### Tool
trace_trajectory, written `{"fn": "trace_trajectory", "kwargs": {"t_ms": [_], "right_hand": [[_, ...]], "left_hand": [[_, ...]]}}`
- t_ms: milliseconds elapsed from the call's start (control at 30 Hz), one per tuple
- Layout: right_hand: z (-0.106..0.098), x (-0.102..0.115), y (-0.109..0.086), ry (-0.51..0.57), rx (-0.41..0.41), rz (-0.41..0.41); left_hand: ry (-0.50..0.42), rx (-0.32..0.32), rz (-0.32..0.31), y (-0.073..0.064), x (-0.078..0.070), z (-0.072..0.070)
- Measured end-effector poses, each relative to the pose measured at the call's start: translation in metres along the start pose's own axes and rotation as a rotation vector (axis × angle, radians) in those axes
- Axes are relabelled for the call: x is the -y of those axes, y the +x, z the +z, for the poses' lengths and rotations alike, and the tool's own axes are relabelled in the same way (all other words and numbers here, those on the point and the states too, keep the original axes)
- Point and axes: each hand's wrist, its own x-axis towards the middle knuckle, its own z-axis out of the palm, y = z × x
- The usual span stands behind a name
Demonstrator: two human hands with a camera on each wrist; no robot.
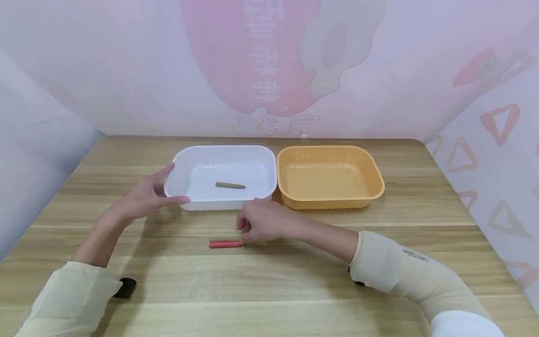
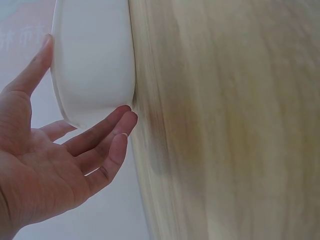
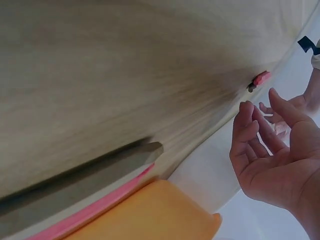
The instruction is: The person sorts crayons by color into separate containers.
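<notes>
My left hand [image 1: 143,197] spans the left end of a white tray [image 1: 227,204], with the thumb at the near corner and a finger at the far rim. Its lightly bent fingers [image 2: 100,135] reach the tray's outer wall in the left wrist view. Inside that tray lies a brown crayon-like stick [image 1: 230,185] with a tapered tip. A red crayon-like stick [image 1: 223,244] lies on the table before the tray. At its right end is my right hand [image 1: 267,221], fingers loosely bent. In the right wrist view a gap shows between thumb and fingers, the red stick beyond them.
An orange tray [image 1: 330,204] stands right of the white one, rims side by side. Both rest on a wood-grain table [image 1: 261,290], whose back edge meets a printed wall [image 1: 147,93].
</notes>
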Motion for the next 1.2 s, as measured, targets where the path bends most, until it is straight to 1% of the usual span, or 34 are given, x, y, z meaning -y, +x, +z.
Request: {"fn": "trace_trajectory", "kwargs": {"t_ms": [167, 333, 533, 767, 1200], "right_hand": [[0.003, 0.006, 0.004, -0.012, 0.031, 0.026], [0.005, 0.01, 0.008, -0.045, 0.045, 0.029], [0.008, 0.013, 0.011, -0.106, 0.041, 0.039], [0.01, 0.016, 0.013, -0.145, 0.033, 0.04], [0.01, 0.018, 0.013, -0.161, 0.025, 0.03]], "left_hand": [[0.009, -0.006, 0.0, -0.001, -0.001, 0.0], [0.015, -0.006, 0.004, -0.001, -0.002, 0.0], [0.016, -0.005, 0.01, 0.0, -0.001, 0.0], [0.01, -0.002, 0.009, 0.0, 0.0, 0.0], [0.015, 0.004, -0.001, 0.0, -0.001, 0.0]]}}
